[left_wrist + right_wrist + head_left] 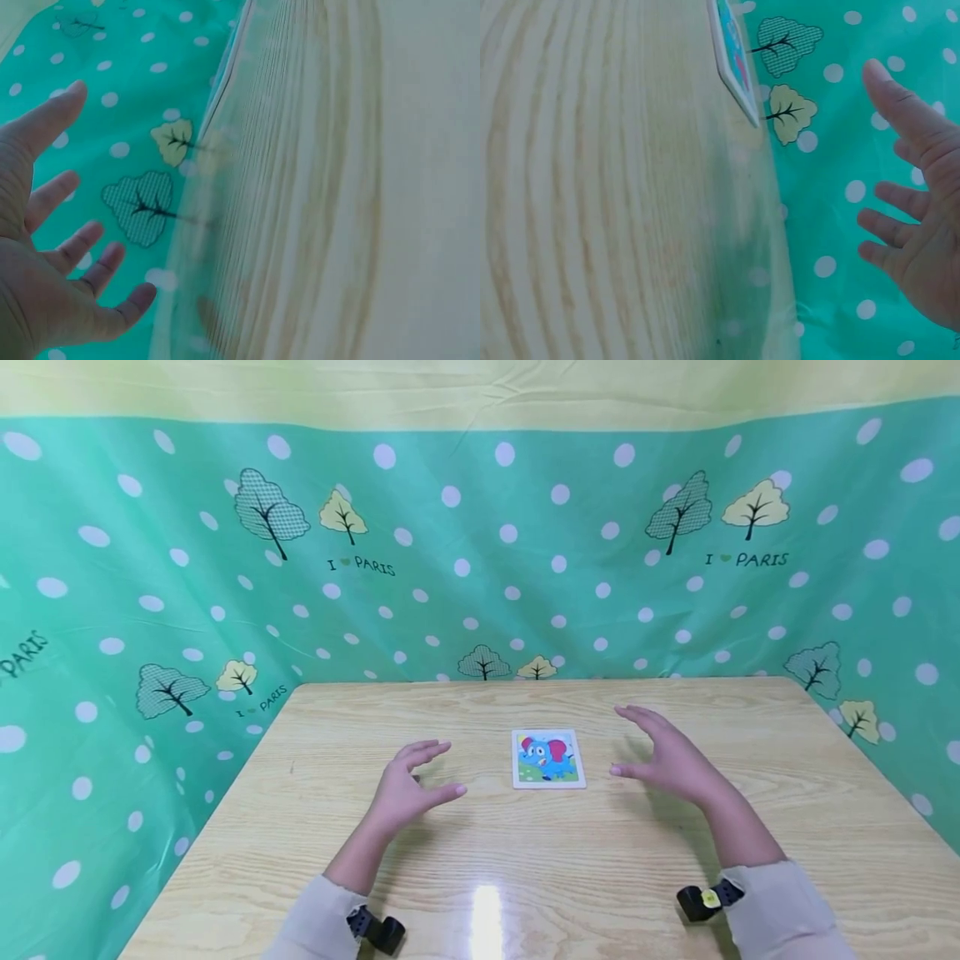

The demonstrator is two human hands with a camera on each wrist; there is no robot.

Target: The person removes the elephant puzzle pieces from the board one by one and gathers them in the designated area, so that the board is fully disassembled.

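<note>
A small square picture puzzle (pixel 548 759) with a white frame and a blue elephant with pink ears lies flat on the wooden table. My left hand (pixel 406 787) hovers to its left, fingers spread and gently bent, thumb pointing toward it. On the other side, my right hand (pixel 670 758) is held in the air with thumb and fingers apart. Neither hand touches the puzzle. In the right wrist view the puzzle (pixel 733 64) shows at a slant near the top, away from the right hand (pixel 919 202). The left hand (pixel 64 240) holds nothing in its own wrist view.
The light wood table (pixel 420 710) reaches back to a green polka-dot cloth (pixel 420 527) with printed trees, which hangs behind and along both sides. Each wrist carries a black strap camera, the left camera (pixel 386 935) and the right camera (pixel 697 903). Light glares on the front of the tabletop.
</note>
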